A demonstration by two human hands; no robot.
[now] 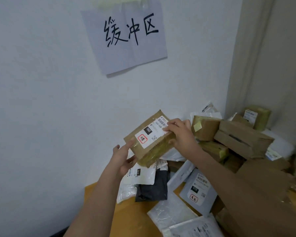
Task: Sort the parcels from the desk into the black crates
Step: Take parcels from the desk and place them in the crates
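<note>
Parcel [148, 138] betw. both hands' grip.

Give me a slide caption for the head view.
Both hands lift a cardboard parcel labelled 060.

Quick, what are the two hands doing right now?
Left hand: holds the lower corner of the brown parcel.
Right hand: grips the same parcel's upper end.
</note>
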